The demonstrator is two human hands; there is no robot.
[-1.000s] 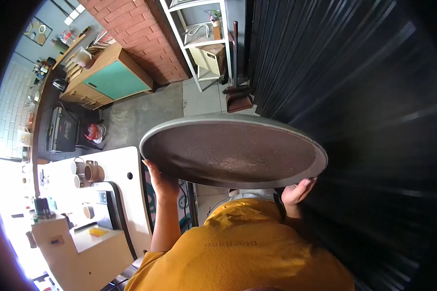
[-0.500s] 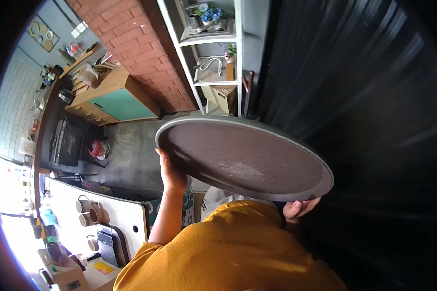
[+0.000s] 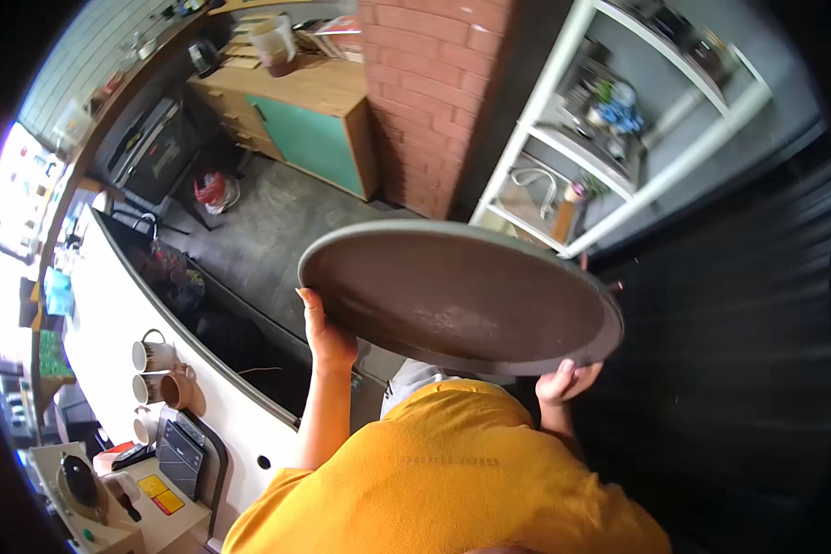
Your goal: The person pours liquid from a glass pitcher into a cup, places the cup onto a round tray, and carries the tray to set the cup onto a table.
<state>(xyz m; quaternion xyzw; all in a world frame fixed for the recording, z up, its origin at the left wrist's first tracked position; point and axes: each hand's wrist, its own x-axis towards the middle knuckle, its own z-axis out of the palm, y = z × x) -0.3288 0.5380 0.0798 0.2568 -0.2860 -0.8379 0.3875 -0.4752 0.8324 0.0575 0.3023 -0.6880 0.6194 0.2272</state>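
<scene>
A large round tray, brown inside with a grey rim, is held out in front of my body. Whitish scuffs mark its middle. My left hand grips the left edge, thumb up along the rim and fingers hidden behind or beneath. At the lower right edge, my right hand clasps the rim, its thumb at the near side. Nothing lies in the tray. Below it are my yellow shirt and a bit of light grey cloth.
To the left, a white table carries several mugs, a dark flat device and a boxy machine. Ahead stand a wooden cabinet with a green door, a brick pillar and a white shelf. A dark curtain-like surface fills the right.
The view has turned, so the cabinet, pillar and shelf now sit further right. Both hands keep hold of the tray, which stays in front of me at nearly the same tilt.
</scene>
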